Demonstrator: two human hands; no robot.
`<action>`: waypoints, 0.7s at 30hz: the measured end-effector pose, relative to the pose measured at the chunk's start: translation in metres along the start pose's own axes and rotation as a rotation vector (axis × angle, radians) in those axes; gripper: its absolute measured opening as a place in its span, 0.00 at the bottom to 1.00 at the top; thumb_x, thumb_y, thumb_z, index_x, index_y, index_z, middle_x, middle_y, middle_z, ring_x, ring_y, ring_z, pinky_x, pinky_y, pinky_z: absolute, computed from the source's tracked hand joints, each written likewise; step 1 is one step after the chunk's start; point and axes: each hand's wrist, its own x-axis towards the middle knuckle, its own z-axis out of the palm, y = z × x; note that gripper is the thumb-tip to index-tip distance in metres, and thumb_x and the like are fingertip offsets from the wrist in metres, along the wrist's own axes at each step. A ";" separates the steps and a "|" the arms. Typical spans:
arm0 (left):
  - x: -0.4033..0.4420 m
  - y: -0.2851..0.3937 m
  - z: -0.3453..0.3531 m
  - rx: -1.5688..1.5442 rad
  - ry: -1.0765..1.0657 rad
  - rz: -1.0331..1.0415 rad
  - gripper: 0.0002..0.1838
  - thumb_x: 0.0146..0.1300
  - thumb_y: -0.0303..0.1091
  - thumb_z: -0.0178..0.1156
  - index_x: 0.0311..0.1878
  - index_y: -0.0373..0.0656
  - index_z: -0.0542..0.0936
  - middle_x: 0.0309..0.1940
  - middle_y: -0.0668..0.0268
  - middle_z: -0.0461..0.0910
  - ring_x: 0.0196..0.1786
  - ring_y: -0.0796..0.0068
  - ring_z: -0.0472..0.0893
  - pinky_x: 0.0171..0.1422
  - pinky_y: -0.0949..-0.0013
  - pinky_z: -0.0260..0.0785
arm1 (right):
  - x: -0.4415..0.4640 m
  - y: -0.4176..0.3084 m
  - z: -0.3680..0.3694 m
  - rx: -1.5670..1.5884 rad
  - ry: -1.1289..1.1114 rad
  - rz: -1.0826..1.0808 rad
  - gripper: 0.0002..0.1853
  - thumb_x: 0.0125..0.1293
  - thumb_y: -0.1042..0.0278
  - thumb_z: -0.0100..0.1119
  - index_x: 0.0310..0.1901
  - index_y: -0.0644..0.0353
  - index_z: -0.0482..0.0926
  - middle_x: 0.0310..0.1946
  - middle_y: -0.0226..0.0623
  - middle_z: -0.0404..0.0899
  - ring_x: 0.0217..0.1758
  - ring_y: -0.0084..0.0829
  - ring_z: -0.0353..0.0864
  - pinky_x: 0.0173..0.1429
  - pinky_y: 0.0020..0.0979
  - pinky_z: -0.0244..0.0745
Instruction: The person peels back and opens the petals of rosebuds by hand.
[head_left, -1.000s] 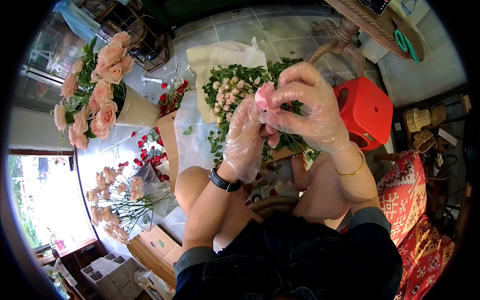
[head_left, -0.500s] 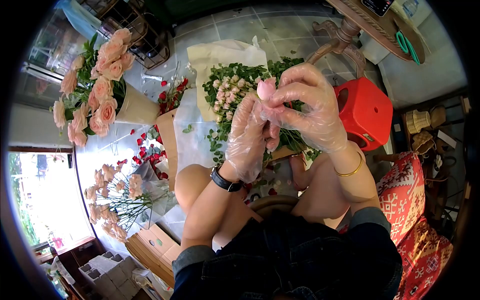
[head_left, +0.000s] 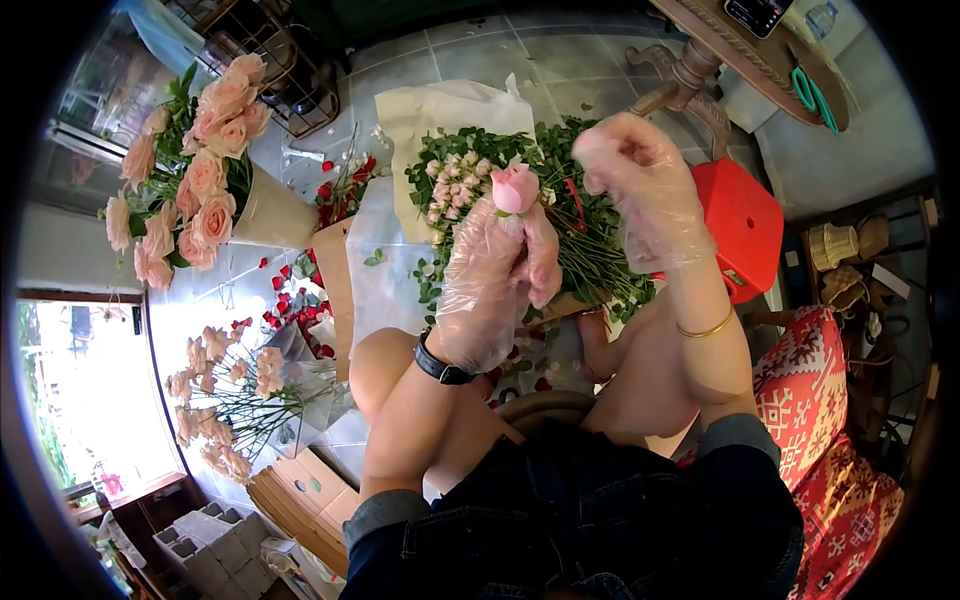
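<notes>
Holding up the pink rose (head_left: 514,190) seems the step now, the left hand (head_left: 488,275) in a snug grip under it, the right hand's (head_left: 652,192) grip too blurry to tell, so the next touch likely needs care.

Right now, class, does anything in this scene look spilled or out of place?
Yes: red petals lie strewn across the tiled floor near the pale bucket, looking spilled, whereas its roses stand gathered together.

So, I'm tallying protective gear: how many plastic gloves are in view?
2: one plastic glove on the left hand, which holds a pink rose; another on the right hand, apart from the rose. Others could be hidden.
</notes>
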 end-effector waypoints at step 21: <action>0.005 -0.022 -0.012 0.290 0.198 0.109 0.06 0.67 0.32 0.47 0.37 0.40 0.67 0.26 0.66 0.75 0.26 0.80 0.74 0.29 0.80 0.64 | -0.004 -0.010 0.021 -0.940 -0.198 -0.494 0.12 0.43 0.71 0.68 0.30 0.57 0.76 0.29 0.29 0.71 0.30 0.24 0.68 0.36 0.24 0.66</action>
